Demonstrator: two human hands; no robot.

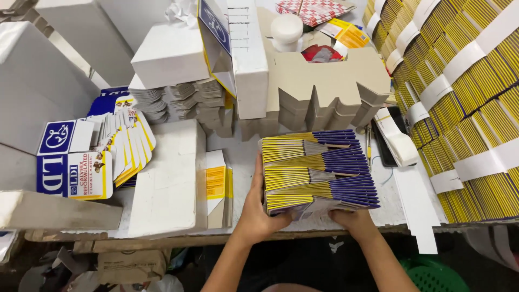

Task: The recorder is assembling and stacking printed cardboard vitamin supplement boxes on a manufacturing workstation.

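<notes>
Centre of frame, low: a thick stack of flattened cartons [319, 170], yellow and purple edges, sits on the white table [246, 154] near its front edge. Left hand [255, 208] is pressed flat against the stack's left side, fingers reaching up along it, thumb at the lower corner. Right hand [351, 219] grips the stack's lower right edge from underneath, fingers curled and mostly hidden. Both hands are closed on the stack.

Right side of frame: rows of banded carton bundles [465, 97], yellow-edged, wrapped with white paper strips. Upper centre: grey die-cut board stack [324, 86], with a white jar [286, 30] behind it. Left: fanned printed cartons [116, 146] in blue, white and yellow. Just left of the hands: white flat box [167, 178].
</notes>
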